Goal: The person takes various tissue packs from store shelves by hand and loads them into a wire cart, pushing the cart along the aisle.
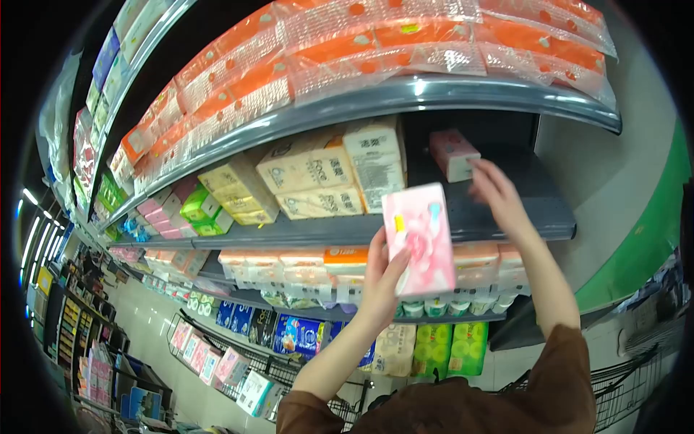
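My left hand is closed around a pink tissue pack with a flower print, holding it up in front of the shelf edge. A second pink tissue pack lies on the dark middle shelf, its pale end turned toward me. At that end is my right hand, its fingers stretched out and slightly apart. The fingertips overlap the pack's corner; whether they press on it I cannot tell.
Large cream tissue bundles stand left on the same shelf. Orange-and-clear packs fill the shelf above. Below hang more tissue packs and green toilet roll packs. A wire cart holding several packs stands lower left.
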`<state>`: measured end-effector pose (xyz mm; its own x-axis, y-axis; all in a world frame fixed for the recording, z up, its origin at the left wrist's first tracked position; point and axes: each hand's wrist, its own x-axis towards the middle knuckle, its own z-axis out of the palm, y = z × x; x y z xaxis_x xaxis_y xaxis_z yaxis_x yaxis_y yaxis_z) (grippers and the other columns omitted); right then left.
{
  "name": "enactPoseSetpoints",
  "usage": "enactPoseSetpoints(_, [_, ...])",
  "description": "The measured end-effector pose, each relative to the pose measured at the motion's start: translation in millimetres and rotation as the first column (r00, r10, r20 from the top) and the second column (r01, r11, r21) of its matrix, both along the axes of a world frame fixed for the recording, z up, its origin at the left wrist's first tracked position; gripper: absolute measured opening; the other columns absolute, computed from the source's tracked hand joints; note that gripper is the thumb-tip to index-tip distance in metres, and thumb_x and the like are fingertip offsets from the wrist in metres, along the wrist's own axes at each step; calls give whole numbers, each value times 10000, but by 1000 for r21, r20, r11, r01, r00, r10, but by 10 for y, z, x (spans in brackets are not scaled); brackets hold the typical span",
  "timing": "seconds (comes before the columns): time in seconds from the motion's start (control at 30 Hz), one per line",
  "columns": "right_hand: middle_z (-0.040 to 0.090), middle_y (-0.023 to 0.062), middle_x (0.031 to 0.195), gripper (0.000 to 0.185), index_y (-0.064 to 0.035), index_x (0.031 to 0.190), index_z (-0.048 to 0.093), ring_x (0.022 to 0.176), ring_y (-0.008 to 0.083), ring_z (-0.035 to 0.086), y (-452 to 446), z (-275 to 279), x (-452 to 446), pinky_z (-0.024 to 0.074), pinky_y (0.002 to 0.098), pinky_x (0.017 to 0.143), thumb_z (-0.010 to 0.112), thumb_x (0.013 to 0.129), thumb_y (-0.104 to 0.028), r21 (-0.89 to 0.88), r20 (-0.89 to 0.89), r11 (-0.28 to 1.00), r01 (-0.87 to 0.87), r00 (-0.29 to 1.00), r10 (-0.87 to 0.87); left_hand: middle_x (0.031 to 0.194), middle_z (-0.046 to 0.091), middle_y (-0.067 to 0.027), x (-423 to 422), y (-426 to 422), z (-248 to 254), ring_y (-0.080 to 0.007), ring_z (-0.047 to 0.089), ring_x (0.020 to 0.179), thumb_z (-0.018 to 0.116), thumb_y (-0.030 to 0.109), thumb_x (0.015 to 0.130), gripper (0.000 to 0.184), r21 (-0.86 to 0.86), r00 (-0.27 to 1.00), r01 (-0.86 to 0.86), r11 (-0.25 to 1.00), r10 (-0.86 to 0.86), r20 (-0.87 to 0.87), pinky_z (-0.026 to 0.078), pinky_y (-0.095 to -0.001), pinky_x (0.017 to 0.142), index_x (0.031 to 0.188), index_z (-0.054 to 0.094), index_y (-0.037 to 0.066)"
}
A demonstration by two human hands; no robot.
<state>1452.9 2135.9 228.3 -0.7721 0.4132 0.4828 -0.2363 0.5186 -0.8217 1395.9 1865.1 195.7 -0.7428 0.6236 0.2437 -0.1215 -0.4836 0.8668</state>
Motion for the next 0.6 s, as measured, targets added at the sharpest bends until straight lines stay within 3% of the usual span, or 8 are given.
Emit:
enactPoseSetpoints(0.03, [489, 167, 1369, 628, -103, 1469, 414, 1111, 226, 606, -190, -18, 218, 493, 322, 907, 678, 916, -241, -296, -12, 936, -189, 981, 194, 1408, 460, -98, -7, 238, 107, -181, 455, 1295, 556, 172, 995, 569, 4, 999, 3, 1000, -3, 52, 398, -343, 1062, 1485, 290, 58])
enactPoseSetpoints(0.1, [469, 127, 1392, 761, -115, 1537, 271, 1131, 186, 588, -562, 30, 531, 494, 305, 914, 688, 903, -171, -259, -5, 933, -249, 966, 257, 1437, 434, -96, -53, 657, 149, -186, 438, 1315, 489, 286, 1041, 569, -58, 999, 46, 997, -46, 11, 385, -347, 1074, 1511, 255, 66])
enactPoseSetpoints(0.17, [451, 135, 1408, 768, -135, 1531, 265, 1114, 201, 606, -429, -106, 489, 548, 315, 848, 685, 889, -111, -240, -143, 946, -218, 972, 188, 1484, 386, -96, -138, 976, 37, -191, 423, 1331, 388, 396, 1066, 597, -130, 961, 102, 986, -131, -242, 374, -371, 1089, 1541, 208, 81])
enactPoseSetpoints(0.23, [459, 142, 1404, 748, -143, 1524, 277, 1114, 215, 609, -229, -16, 471, 579, 332, 806, 677, 892, -116, -443, -197, 879, -176, 976, 96, 1547, 304, -125, -119, 1062, -21, -248, 386, 1378, 341, 420, 1071, 607, -71, 953, 270, 960, -277, -125, 358, -404, 1113, 1545, 211, 63])
enactPoseSetpoints(0.3, [523, 144, 1340, 710, -159, 1525, 280, 1126, 247, 606, 62, 111, 352, 609, 336, 704, 646, 921, -231, -567, -256, 797, -210, 964, 72, 1558, 290, -127, 21, 1020, -119, -271, 381, 1386, 339, 392, 1074, 580, -99, 931, 145, 985, -169, -324, 358, -403, 1115, 1532, 247, 47])
enactPoseSetpoints(0.43, [507, 155, 1382, 771, -150, 1547, 243, 1147, 291, 600, 528, 458, -201, 592, 366, 746, 648, 921, -346, -336, -66, 942, 18, 997, -42, 1548, 307, -122, 273, 849, -571, -276, 451, 1334, 403, 247, 1064, 484, -149, 918, 250, 957, -284, -276, 395, -393, 1088, 1498, 329, 46])
enactPoseSetpoints(0.53, [505, 158, 1389, 845, -135, 1538, 259, 1218, 307, 555, 1472, 114, -980, 543, 388, 903, 723, 863, -341, 350, 139, 936, 46, 985, -101, 1429, 448, -91, 431, 488, -899, -199, 481, 1285, 450, 161, 1047, 392, -154, 893, 214, 965, -257, -370, 444, -321, 1017, 1413, 444, 20])
enactPoseSetpoints(0.6, [517, 165, 1377, 929, -133, 1534, 261, 1249, 312, 537, 1389, 76, -1023, 489, 386, 985, 790, 784, -279, 344, 97, 937, -51, 995, 18, 1403, 474, -91, 510, 82, -1110, -176, 524, 1229, 443, 155, 1050, 342, -276, 926, 157, 948, -239, -293, 449, -318, 1010, 1355, 504, 13])
